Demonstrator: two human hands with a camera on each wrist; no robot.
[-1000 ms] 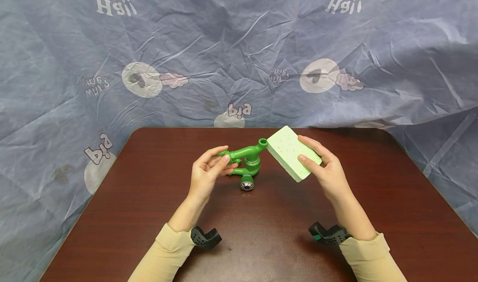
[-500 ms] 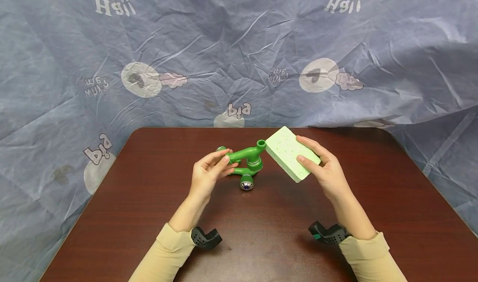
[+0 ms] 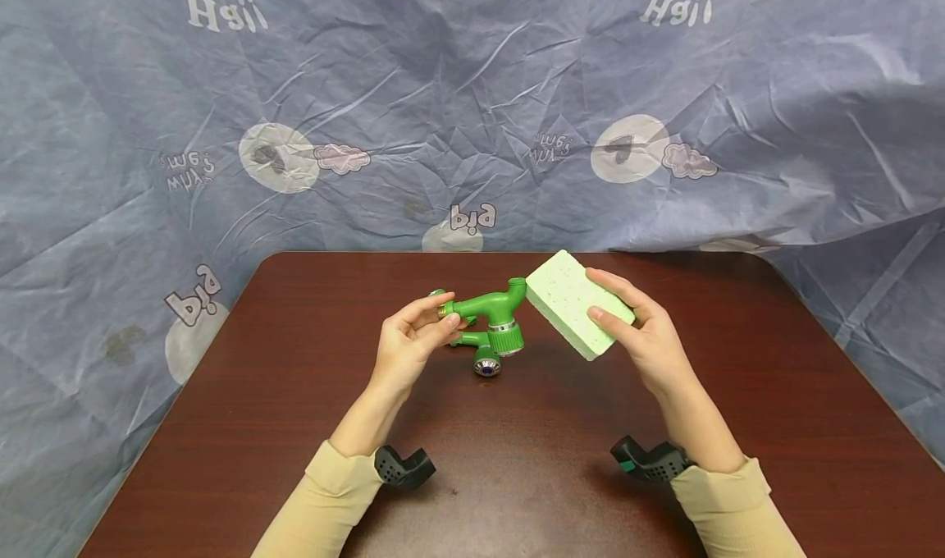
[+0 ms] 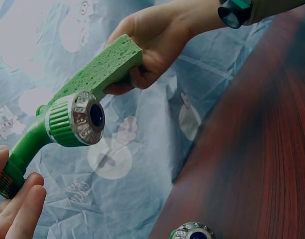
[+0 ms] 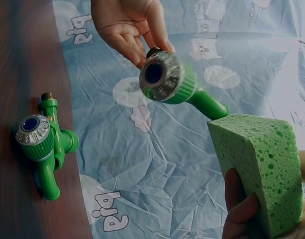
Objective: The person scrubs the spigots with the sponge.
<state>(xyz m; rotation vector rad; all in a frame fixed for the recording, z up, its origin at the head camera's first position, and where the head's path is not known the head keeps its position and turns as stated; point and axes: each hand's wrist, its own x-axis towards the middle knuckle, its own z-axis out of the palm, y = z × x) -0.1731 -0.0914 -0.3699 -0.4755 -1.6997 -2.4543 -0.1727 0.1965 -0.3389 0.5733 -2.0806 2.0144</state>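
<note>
My left hand [image 3: 409,336] pinches the threaded end of a green faucet [image 3: 493,305] between thumb and fingers, above the table. The faucet's ribbed knob hangs below its body, with a silver ring and dark blue centre facing out in the right wrist view. A light green sponge [image 3: 579,305] is in my right hand [image 3: 650,332], gripped by thumb and fingers at its right end. The sponge's left corner meets the faucet's spout tip, or lies just beside it. Behind the held faucet, more green faucet parts [image 5: 50,149] lie on the table, partly hidden in the head view.
The dark reddish-brown table [image 3: 517,476] fills the lower view. A wrinkled blue-grey cloth [image 3: 413,131] with printed figures hangs behind its far edge. Whether one faucet or two lie on the table, I cannot tell. Black cameras [image 3: 404,468] sit on both wrists.
The left hand's fingers have rolled the faucet, so its knob swings down and forward and the spout mouth turns away from the head camera. The right hand and sponge have barely moved.
</note>
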